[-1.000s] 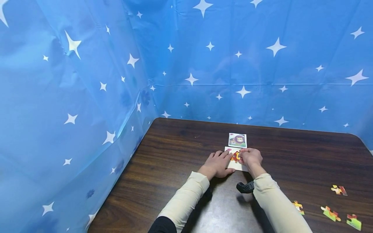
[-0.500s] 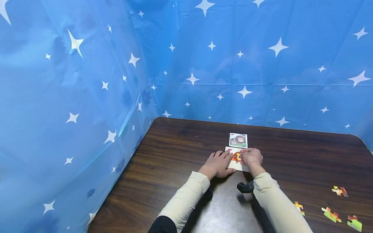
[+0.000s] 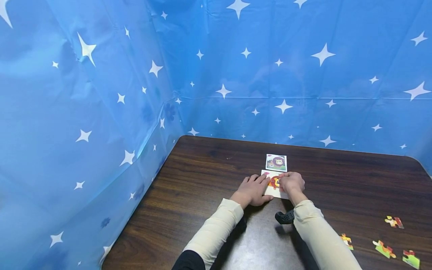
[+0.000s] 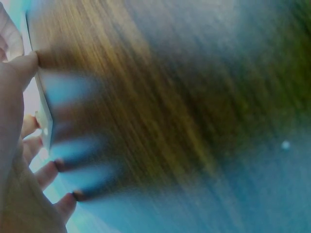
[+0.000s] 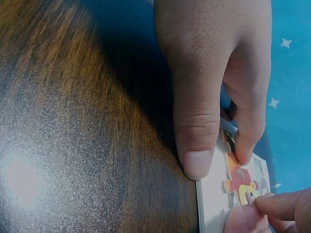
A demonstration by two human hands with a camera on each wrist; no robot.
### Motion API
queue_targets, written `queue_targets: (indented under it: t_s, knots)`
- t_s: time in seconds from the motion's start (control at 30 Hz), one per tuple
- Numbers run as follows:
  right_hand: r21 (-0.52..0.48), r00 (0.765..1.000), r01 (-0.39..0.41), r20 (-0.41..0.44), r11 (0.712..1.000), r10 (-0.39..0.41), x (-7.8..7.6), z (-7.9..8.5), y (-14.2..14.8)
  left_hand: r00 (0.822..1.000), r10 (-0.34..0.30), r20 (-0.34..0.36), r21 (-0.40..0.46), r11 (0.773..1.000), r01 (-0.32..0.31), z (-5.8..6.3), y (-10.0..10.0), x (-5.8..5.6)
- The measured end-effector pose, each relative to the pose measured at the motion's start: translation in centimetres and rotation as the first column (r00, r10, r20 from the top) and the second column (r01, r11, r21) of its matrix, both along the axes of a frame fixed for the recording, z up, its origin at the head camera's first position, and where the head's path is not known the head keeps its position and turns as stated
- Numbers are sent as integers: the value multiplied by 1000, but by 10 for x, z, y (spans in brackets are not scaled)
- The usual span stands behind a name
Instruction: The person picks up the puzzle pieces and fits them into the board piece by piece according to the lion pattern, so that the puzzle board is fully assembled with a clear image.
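Note:
A white puzzle board [image 3: 271,191] lies on the table, with red and orange lion puzzle pieces [image 3: 275,182] on it. My left hand [image 3: 252,190] rests over its left side, fingers spread and thumb at the front edge. On the right side is my right hand [image 3: 292,183]. The right wrist view shows its thumb [image 5: 197,162] straight against the board's front edge, while another finger [image 5: 244,148] presses a puzzle piece [image 5: 238,178]. Left fingertips [image 5: 272,204] touch the same puzzle beside it. Part of the board is hidden under both hands.
Just behind the board lies a lion picture card [image 3: 276,162]. Several loose puzzle pieces [image 3: 384,249] are scattered at the table's front right. A black device [image 3: 284,217] sits under the right wrist. Blue starry cloth [image 3: 236,67] hangs behind and to the left of the dark wooden table [image 3: 189,187].
Both hands stay at nearly the same places on the board. The whole head view has shifted very slightly; the right fingers have hardly moved over the puzzle.

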State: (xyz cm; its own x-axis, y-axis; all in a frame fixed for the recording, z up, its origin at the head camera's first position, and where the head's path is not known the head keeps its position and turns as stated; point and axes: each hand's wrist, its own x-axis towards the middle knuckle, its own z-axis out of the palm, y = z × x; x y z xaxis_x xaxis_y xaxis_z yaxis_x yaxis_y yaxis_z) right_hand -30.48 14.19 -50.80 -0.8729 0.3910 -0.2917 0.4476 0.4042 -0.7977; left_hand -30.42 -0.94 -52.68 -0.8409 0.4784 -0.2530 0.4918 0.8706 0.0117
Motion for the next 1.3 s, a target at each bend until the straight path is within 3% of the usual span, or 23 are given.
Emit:
queue_targets:
  t_s: [0.3, 0.53, 0.8, 1.07, 1.3]
  knots:
    - [-33, 1000, -3, 1, 999, 3, 1, 1, 1, 1000, -6, -7, 10, 1000, 6, 8, -2, 6]
    - [47, 1000, -15, 14, 999, 14, -1, 1, 1, 1000, 7, 2, 4, 1000, -7, 6, -1, 4]
    - [47, 999, -34, 15, 998, 34, 0, 0, 1, 999, -7, -32, -3, 1000, 7, 11, -3, 8]
    - [81, 998, -66, -2, 995, 67, 2, -1, 2, 1000, -1, 2, 23, 1000, 1, 8, -3, 7]
    - [53, 998, -57, 2, 997, 57, 1, 0, 2, 1000, -22, -3, 1, 1000, 22, 4, -3, 4]
